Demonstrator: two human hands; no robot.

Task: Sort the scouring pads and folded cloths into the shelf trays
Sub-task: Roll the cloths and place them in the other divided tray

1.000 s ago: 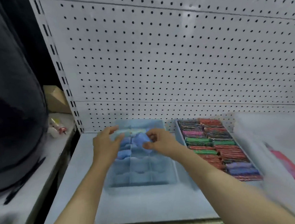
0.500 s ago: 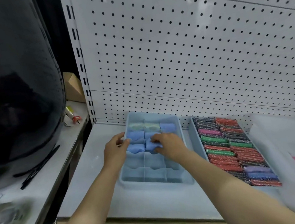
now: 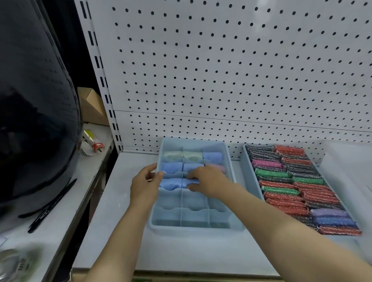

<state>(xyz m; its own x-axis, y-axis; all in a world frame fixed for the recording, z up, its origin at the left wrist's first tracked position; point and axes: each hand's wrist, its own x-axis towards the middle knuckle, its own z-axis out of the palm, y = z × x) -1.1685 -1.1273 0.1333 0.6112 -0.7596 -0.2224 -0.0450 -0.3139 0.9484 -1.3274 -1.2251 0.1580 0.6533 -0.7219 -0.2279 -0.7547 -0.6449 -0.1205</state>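
Head view: the main risk is the soft blue folded cloth [image 3: 191, 181] springing open or bulging over the thin divider if you let go before it sits fully down. A snag could also drag the light divided tray [image 3: 232, 177] along the shelf [image 3: 130, 234]. The cloth lies in the tray's third row from the back, in the middle cell. Your right grip [image 3: 208, 180] pinches it between fingers and thumb. Your left grip [image 3: 145, 186] curls over the tray's left wall, touching a second blue cloth [image 3: 170, 184]; whether it grasps anything cannot be told. Scouring pads [image 3: 295, 190] fill the neighbouring tray.
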